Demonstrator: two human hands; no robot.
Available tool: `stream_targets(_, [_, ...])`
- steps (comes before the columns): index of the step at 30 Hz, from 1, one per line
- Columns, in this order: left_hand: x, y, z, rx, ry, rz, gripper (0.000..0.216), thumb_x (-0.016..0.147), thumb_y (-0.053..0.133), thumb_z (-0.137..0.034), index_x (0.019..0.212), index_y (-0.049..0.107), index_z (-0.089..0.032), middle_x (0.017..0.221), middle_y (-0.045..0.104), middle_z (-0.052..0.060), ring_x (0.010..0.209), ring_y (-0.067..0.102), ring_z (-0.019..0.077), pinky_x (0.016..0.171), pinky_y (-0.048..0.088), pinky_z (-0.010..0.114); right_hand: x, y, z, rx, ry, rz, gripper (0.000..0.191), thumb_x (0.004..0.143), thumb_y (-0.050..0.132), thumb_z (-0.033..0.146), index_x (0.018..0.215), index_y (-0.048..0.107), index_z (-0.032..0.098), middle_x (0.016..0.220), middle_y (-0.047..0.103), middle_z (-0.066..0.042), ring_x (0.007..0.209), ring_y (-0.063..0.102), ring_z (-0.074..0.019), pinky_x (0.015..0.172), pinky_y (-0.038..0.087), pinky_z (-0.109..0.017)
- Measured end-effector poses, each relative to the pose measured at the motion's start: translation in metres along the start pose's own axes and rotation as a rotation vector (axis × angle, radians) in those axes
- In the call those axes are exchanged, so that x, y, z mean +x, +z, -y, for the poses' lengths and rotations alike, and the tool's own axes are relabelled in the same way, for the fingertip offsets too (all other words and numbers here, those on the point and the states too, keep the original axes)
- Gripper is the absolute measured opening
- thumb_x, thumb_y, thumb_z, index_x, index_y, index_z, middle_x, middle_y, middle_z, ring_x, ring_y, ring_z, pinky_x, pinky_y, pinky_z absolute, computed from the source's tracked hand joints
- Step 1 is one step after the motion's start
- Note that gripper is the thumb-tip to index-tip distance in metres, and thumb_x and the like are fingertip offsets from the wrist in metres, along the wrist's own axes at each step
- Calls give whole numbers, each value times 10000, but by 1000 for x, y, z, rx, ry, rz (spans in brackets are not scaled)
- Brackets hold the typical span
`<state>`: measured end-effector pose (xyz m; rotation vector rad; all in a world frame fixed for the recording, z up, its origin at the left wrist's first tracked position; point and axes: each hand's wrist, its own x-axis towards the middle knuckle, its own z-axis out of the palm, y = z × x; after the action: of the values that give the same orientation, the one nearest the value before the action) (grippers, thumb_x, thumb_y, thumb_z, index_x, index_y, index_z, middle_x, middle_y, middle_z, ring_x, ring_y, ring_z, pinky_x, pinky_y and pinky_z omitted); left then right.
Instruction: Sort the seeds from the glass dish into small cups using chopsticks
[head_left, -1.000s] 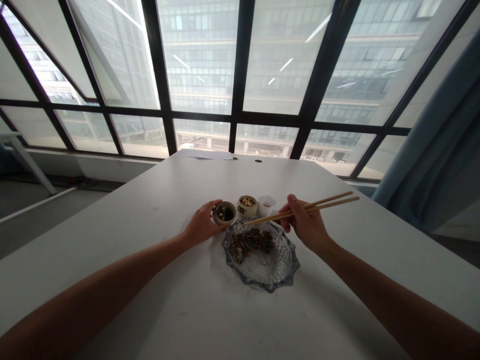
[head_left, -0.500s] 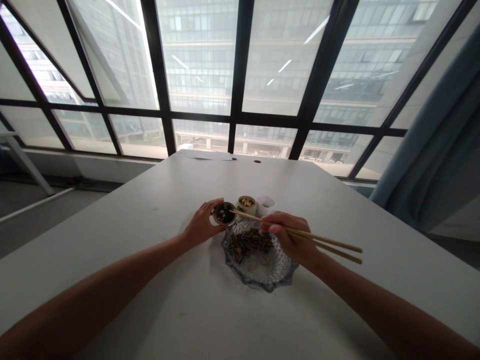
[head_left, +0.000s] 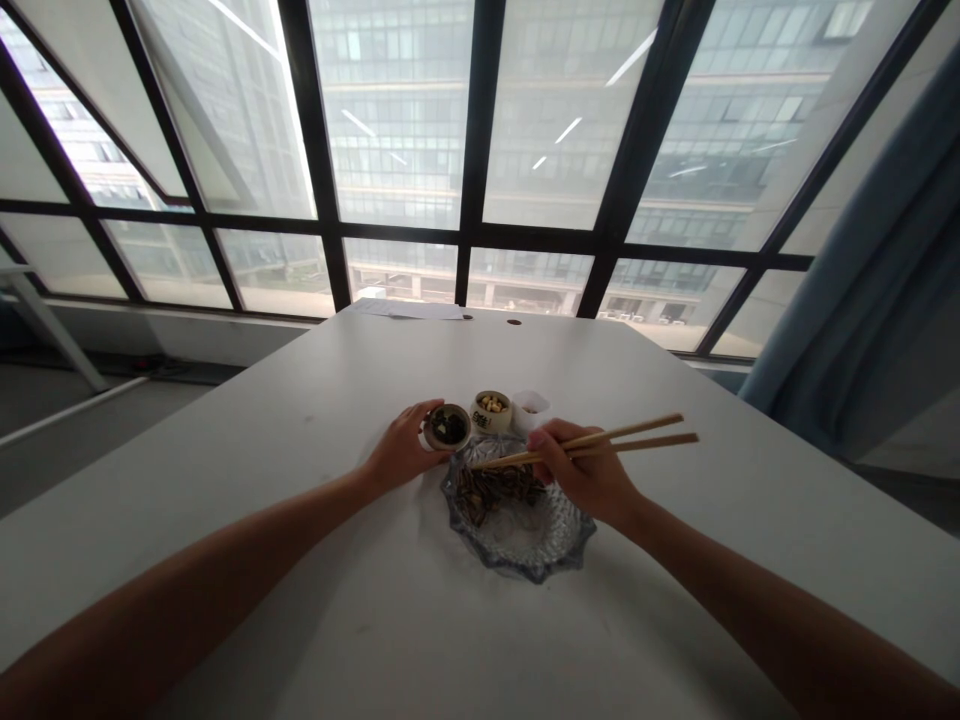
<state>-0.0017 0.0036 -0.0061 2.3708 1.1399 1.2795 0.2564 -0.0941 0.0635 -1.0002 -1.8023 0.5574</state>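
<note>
My left hand (head_left: pixel 409 445) is wrapped round a small cup (head_left: pixel 448 427) with dark, leaf-like bits inside, tilted toward me at the bowl's rim. In my right hand (head_left: pixel 581 470) is a pair of chopsticks (head_left: pixel 630 436), whose tips point left over the glass bowl. That clear, scalloped glass bowl (head_left: pixel 544 560) holds a heap of brown, seed-like pieces (head_left: pixel 487 490) on its left and far side. Whether the tips grip a piece is too small to tell. Behind the bowl stands a second small cup (head_left: pixel 491 422) with yellowish, nut-like pieces.
A small white dish (head_left: pixel 531 408) stands right of the second cup. White paper (head_left: pixel 409 310) and a dark round spot (head_left: pixel 514 322) are at the far edge of the white table (head_left: pixel 337 620). A blue curtain (head_left: pixel 847 270) hangs at the right, beside tall windows.
The chopstick tips have moved from inside the left-hand cup down over the brown pieces in the glass bowl, their back ends rising. My left hand and its cup have stayed nearly in place.
</note>
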Motion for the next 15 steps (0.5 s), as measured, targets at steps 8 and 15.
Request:
stream_targets(8, [1,1,2,16,-12,23,668,665,803,-297,1277,555,-194,1248,667,122,1117,649,281,963,540,450,2,-2,3,52,46,219,510,930,527,590,675,659,168,574,669,-50,524,633,-161,500,506,-251])
stream_targets(15, [1,-1,-1,10,-32,47,657,677,793,-315,1276,557,-187,1248,669,124,1119,651,287,963,539,453,8,-18,4,11,75,59,575,933,485,641,638,630,169,465,605,-32,404,563,-140,396,429,-227])
